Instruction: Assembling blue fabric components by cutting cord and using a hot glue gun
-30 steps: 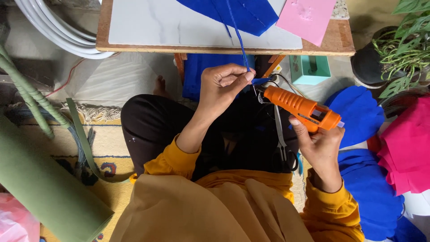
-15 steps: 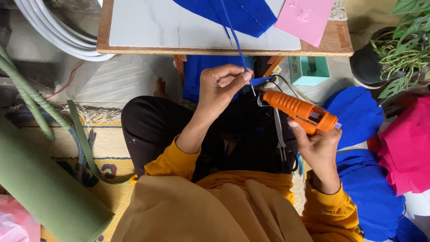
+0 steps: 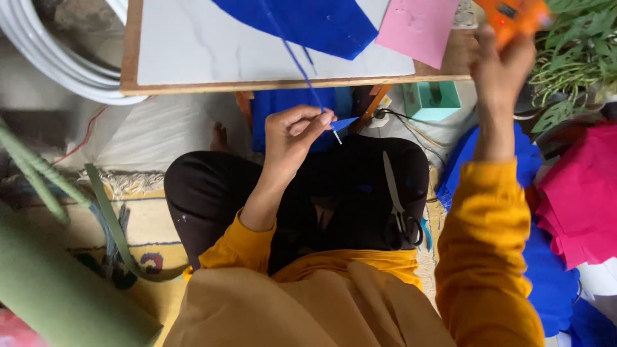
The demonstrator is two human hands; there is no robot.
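Note:
My left hand pinches a small blue felt piece on a thin stick, held over my lap just below the board's edge. A narrow blue strip runs from it up onto the large blue felt sheet on the board. My right hand is raised at the upper right and grips an orange glue gun, partly cut off by the top edge. Scissors lie on my black-clad right thigh.
A white marbled board with a wooden rim carries a pink sheet. A teal box sits under it. Blue felt and pink felt pile at right, a plant above. A green roll lies at left.
My right hand has lifted the glue gun away from the blue piece, up and to the right past the board's corner. My left hand stays put with the blue piece.

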